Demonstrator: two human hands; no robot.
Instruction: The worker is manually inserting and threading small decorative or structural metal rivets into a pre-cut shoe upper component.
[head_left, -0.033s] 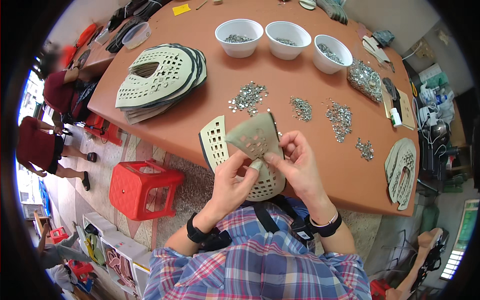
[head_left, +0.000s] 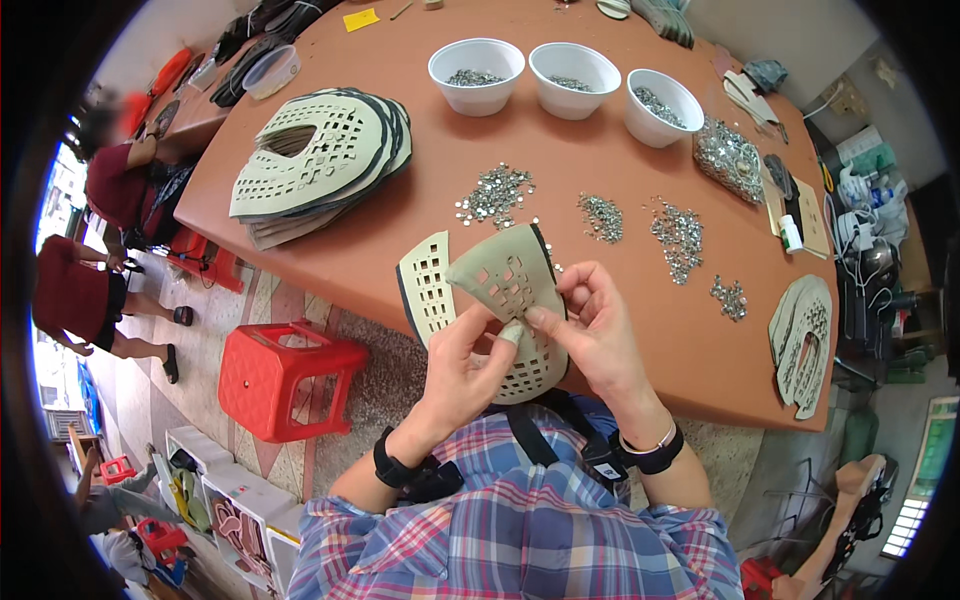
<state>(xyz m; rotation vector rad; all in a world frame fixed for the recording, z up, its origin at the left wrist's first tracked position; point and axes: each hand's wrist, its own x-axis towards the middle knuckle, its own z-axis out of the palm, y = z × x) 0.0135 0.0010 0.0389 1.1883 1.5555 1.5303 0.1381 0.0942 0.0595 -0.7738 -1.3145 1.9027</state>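
Observation:
My left hand (head_left: 450, 375) and my right hand (head_left: 600, 335) hold a beige shoe upper (head_left: 503, 262) at the table's near edge. Rows of small square cut-outs run through it. One end is folded up, with its grey-green side toward me, while the other end (head_left: 424, 287) spreads out to the left. Both thumbs press on the piece near its middle, their tips close together, and the other fingers curl behind it. Whether a small stone sits between the fingertips I cannot make out. Just beyond lies a pile of silvery stones (head_left: 495, 195).
A stack of similar uppers (head_left: 340, 135) lies at left; more pieces (head_left: 800, 350) lie at right. Three white bowls (head_left: 477, 95) of stones stand at the back, beside a clear bag of stones (head_left: 728, 165). A red stool (head_left: 265, 385) and a person (head_left: 75, 290) are at left.
The folded-up end of the upper has tipped slightly, so its cut-outs show more plainly. Both hands keep almost the same place and grip.

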